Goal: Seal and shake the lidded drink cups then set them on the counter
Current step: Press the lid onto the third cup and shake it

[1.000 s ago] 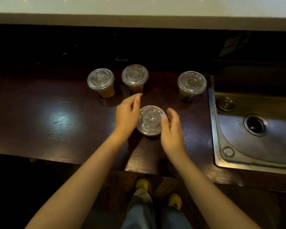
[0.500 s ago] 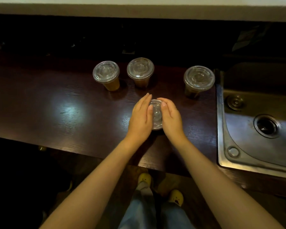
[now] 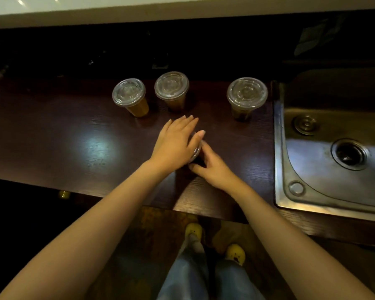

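Left hand (image 3: 175, 144) flat over the lidded cup (image 3: 196, 150), right hand (image 3: 215, 171) gripping its side

- A steel sink (image 3: 312, 191) at the right, dull and water-marked.
- Its dark drain hole (image 3: 349, 154), with a round metal fitting (image 3: 305, 124) behind it.
- Yellow slippers (image 3: 236, 254) on the floor below, under pale blue jeans (image 3: 188, 273).
- A pale ledge (image 3: 182, 9) along the back.

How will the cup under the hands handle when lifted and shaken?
Probably tippy: the matching back cups narrow toward the base. The near cup looks thin-walled and may flex under the right hand. Its lid, pressed by the left hand, could pop.
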